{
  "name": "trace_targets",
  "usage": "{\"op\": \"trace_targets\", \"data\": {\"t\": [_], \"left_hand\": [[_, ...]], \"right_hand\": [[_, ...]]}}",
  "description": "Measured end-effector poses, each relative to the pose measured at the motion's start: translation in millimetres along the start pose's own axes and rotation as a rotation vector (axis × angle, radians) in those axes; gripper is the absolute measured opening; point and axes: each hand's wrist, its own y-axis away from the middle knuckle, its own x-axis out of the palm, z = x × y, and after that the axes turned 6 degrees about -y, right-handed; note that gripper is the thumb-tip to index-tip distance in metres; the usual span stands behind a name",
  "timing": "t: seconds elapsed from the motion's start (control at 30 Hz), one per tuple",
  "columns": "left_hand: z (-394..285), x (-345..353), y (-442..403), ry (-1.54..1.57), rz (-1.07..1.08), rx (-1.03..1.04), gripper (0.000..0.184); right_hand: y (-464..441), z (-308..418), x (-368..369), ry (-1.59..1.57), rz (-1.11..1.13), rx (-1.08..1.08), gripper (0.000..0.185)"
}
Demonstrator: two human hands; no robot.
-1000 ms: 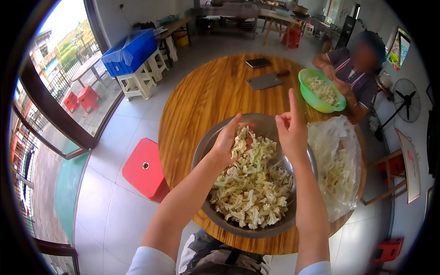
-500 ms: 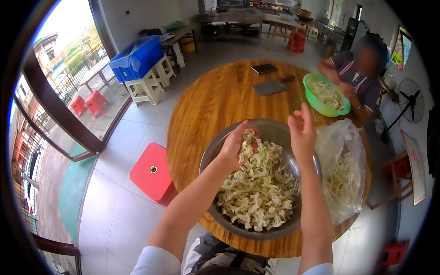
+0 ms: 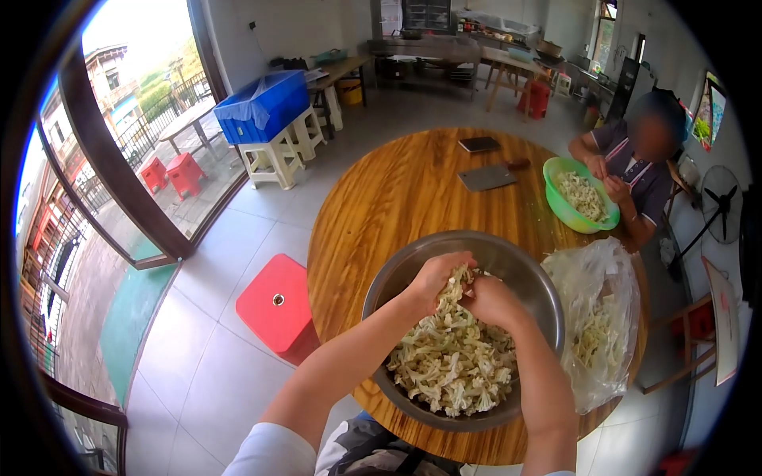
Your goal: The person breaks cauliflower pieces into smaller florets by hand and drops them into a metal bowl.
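Head cam, clock set on bowl ctr, 12 = away from wearer. Stainless bowl (image 3: 520, 268) sits on round wood table (image 3: 381, 202), near edge. Cauliflower pile (image 3: 452, 373) fills its lower half, approx 5 to 9 o'clock; bare metal shows upper R.

L hand (image 3: 441, 278) over bowl's upper part, approx 11–12, fingers curled nearly closed round a cauliflower piece (image 3: 455, 284). R hand (image 3: 490, 301) just beside, approx 1, back to cam, brought up close to same piece; its fingertips hidden, so can't tell how far open or if they grip. Both hands w/in rim, above pile.

Approx 3: clear plastic bag (image 3: 573, 271), just beside bowl, pale cauliflower bits showing thru. At 12, farther off: cleaver (image 3: 486, 178), blade flat on wood, handle to R; dark phone (image 3: 479, 144) just beyond. Approx 1–2: green basin (image 3: 562, 211) w/ more cauliflower; co-worker (image 3: 643, 170) behind it, hands above its far rim. Red stool (image 3: 266, 317) on floor, approx 9.
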Motion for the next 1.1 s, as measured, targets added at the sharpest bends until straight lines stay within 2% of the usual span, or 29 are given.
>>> {"op": "trace_targets", "data": {"t": [0.4, 1.1], "left_hand": [[3.9, 1.1, -1.9, -0.037, -0.016, -0.002, 0.023], [3.5, 2.8, -0.3, -0.122, -0.076, 0.015, 0.024]], "right_hand": [[1.1, 2.1, -2.5, 0.016, 0.078, 0.111, 0.024], [-1.8, -6.3, 1.1, 0.026, 0.074, 0.05, 0.024]]}}
